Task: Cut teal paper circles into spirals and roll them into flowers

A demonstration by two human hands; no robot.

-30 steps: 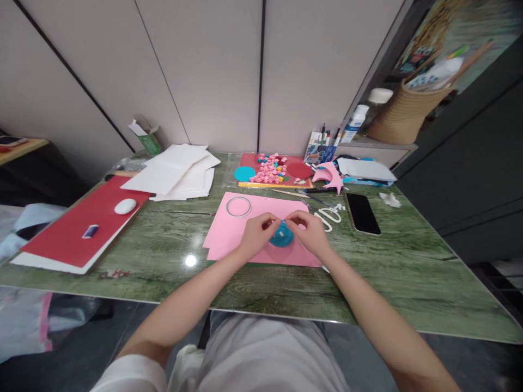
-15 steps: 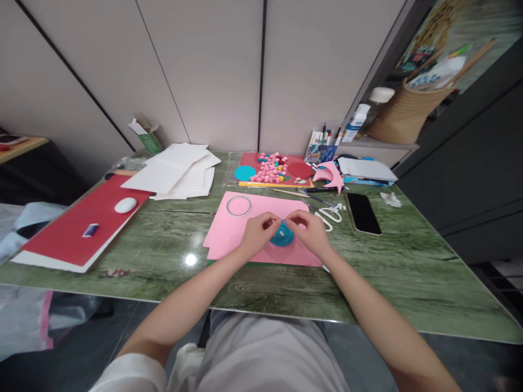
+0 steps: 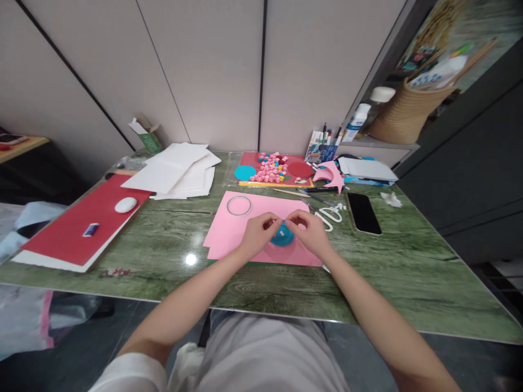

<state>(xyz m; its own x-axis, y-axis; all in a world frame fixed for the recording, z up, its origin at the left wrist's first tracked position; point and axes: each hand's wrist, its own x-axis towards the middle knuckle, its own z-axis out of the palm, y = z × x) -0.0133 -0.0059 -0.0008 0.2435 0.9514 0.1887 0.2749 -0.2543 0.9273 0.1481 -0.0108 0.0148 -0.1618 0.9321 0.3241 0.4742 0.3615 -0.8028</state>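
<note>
My left hand [image 3: 258, 234] and my right hand [image 3: 309, 232] meet over a pink paper sheet [image 3: 232, 228] in the middle of the green table [image 3: 171, 247]. Both pinch with closed fingers at the top of a small blue paper disc [image 3: 283, 237] that lies between them on the sheet. What sits at the fingertips is too small to make out. A clear ring [image 3: 238, 205] rests on the far left part of the pink sheet.
White scissors [image 3: 329, 215] and a black phone [image 3: 363, 213] lie right of my hands. Behind are a red board with small coloured paper pieces [image 3: 272, 169], pens and a pink cut-out [image 3: 329, 175]. White sheets [image 3: 175, 171] and a red sheet with a mouse [image 3: 126, 204] lie left.
</note>
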